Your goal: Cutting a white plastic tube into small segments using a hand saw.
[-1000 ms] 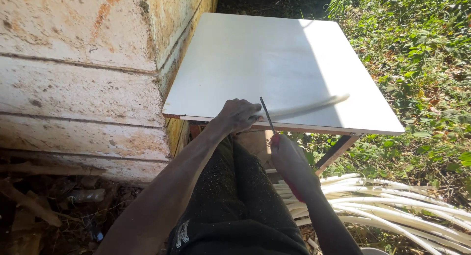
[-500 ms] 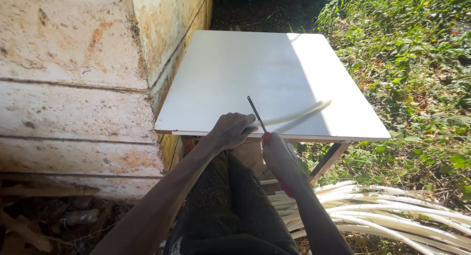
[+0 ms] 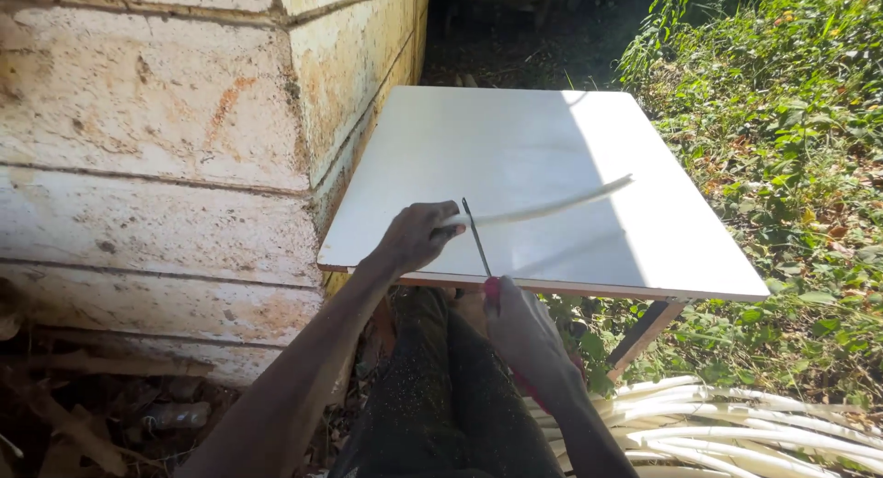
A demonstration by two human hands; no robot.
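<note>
the left hand (image 3: 416,239) is closed around the near end of a thin white strip (image 3: 552,205), pinning it on the white surface (image 3: 515,138) near its front edge. the strip runs right, away from that grip. the right hand (image 3: 520,326), below the edge, is clenched on the red handle of a saw (image 3: 477,241) whose blade crosses the strip just beside the left fingers.

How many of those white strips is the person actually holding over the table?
1. A single white strip lies across the white table, pinned by the left hand. Many more strips are heaped on the ground at lower right, some possibly hidden.
</note>
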